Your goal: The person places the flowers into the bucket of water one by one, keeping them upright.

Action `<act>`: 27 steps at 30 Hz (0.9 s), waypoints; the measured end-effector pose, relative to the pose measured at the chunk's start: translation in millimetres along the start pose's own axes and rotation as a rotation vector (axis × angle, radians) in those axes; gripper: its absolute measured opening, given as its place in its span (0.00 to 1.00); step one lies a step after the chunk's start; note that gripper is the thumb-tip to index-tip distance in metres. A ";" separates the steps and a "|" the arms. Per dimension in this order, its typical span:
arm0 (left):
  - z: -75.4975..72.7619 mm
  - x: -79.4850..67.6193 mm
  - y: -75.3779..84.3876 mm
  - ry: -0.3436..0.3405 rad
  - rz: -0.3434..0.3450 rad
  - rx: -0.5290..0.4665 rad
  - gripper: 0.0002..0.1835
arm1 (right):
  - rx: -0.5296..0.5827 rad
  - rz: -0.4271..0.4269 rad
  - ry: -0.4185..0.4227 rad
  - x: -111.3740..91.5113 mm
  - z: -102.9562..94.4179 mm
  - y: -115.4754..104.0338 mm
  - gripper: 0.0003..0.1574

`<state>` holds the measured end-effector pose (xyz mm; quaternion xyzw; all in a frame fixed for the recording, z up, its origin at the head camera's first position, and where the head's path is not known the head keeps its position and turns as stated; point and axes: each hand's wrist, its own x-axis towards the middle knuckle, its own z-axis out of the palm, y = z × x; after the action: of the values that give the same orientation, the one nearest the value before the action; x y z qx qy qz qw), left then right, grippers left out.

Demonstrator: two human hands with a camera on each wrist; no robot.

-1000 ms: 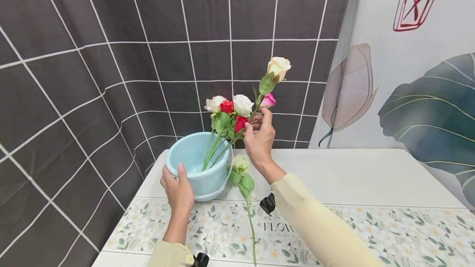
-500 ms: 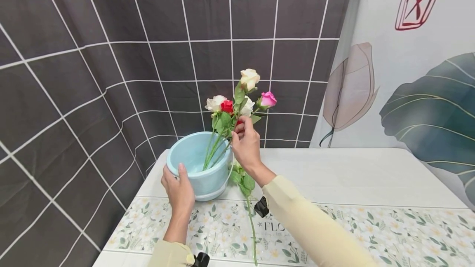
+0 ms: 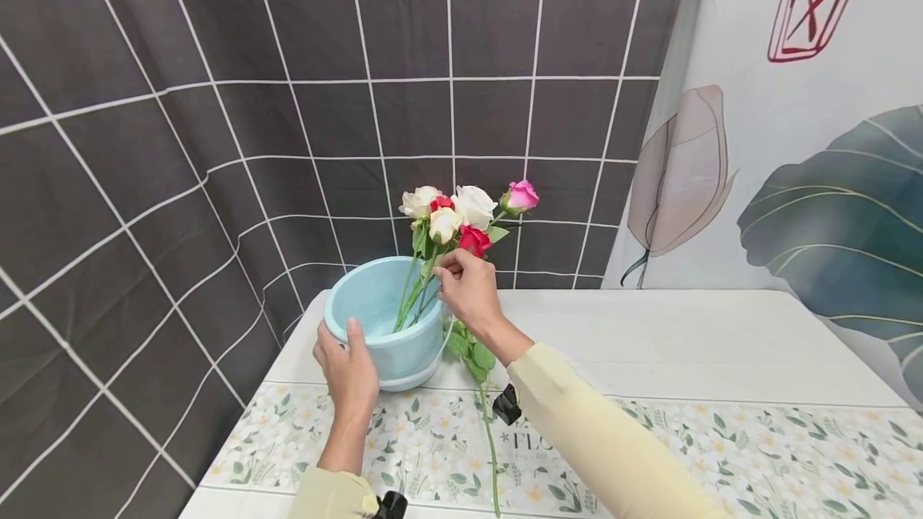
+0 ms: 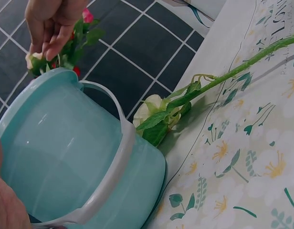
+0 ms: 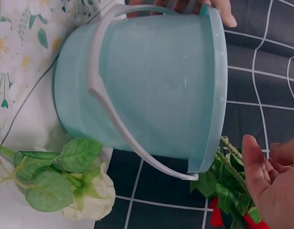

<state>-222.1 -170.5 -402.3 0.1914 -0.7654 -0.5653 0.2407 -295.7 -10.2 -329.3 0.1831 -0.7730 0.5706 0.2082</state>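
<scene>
A light blue bucket [image 3: 385, 359] stands on the table, and my left hand [image 3: 349, 371] grips its near left rim with the thumb over the edge. Several artificial roses lean inside it: white [image 3: 474, 205], red [image 3: 474, 239] and pink [image 3: 522, 196] heads rise above the right rim. My right hand [image 3: 472, 291] is at that rim, its fingertips pinching the stem of a cream rose [image 3: 444, 225] whose lower stem is in the bucket. Another pale rose [image 5: 92, 193] lies on the table right of the bucket, its head partly hidden in the head view.
The white bucket handle [image 5: 118, 119] hangs down on the right side. A floral printed mat [image 3: 721, 447] runs along the front of the white table [image 3: 649, 343]. Dark gridded cloth [image 3: 303, 102] hangs behind and to the left.
My right hand has moved left and down with the cream rose, whose head has dropped from high above the bunch to among the other roses. The left hand has stayed on the bucket.
</scene>
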 end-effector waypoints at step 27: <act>0.0 -1.3 2.0 0.000 -0.015 0.004 0.42 | -0.010 0.159 0.119 -14.9 -52.1 14.6 0.12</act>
<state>-221.1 -169.2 -400.6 0.1975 -0.7651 -0.5656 0.2363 -284.8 44.5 -335.3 0.0858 -0.7743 0.5911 0.2090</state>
